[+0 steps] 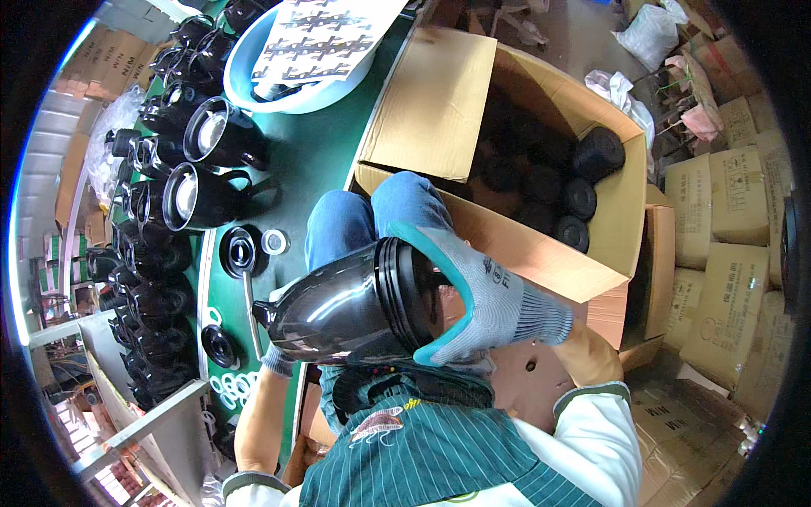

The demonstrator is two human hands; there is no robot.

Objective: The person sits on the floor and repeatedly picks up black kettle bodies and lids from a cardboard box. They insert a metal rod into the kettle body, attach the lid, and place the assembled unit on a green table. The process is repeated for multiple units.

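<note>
Black vessel [329, 308] | ribbed end [397, 296] inside right grip [498, 291], clasped around it | left grip [277, 362] mostly hidden, cannot tell

**Print on cloth, card and paper**

The right glove [494, 291] carries dark print on its back: a small round mark and a few capital letters, set sideways. On the right, a tall carton [718, 321] bears a slanting line of large characters, with smaller blurred marks beside them. The far carton [737, 193] has an emblem and fine, unreadable lines. Near right, a low carton [680, 435] shows capital letters; at far left, bold capitals repeat across another box [111, 66]. Whether the sheet's [325, 42] repeated dark pattern includes words is unclear. The apron's [405, 460] yellow mark is too small to read.
</note>
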